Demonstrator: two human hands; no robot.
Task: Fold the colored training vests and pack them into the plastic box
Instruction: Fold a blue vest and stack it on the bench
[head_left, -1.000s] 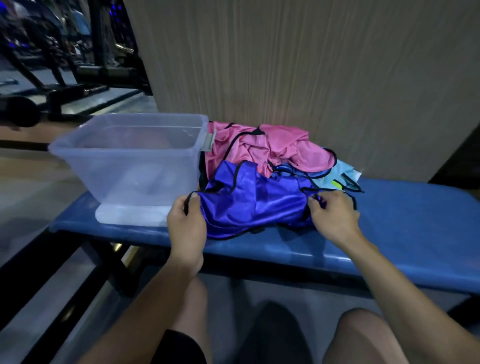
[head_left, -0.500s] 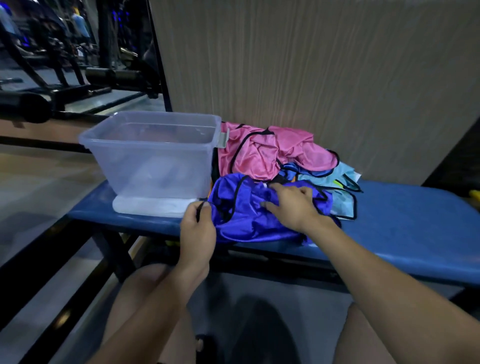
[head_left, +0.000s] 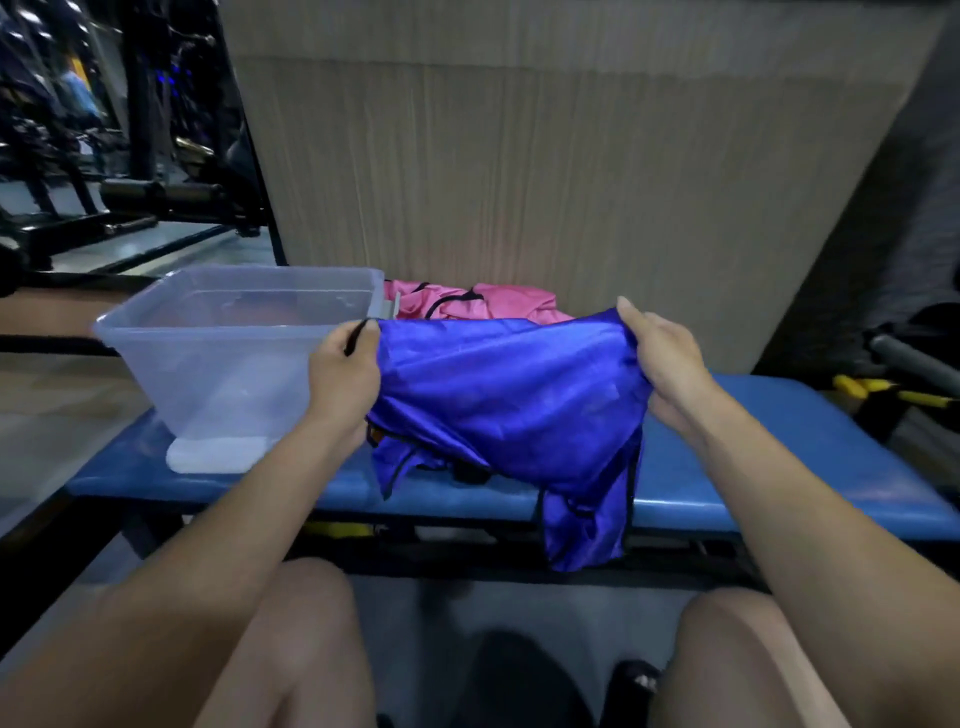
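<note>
While both my left hand (head_left: 343, 371) and right hand (head_left: 662, 358) pinch the blue vest (head_left: 511, 400) — no readable writing — the plastic box (head_left: 228, 358) holds nothing I can make out.

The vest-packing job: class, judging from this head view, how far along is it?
Done: nothing clearly packed; the clear plastic box shows no vest inside, though its haze hides detail. In hand: the left hand and right hand grip the blue vest, spread unfolded above the blue bench. Left: folding it, and the pink vest behind.
</note>
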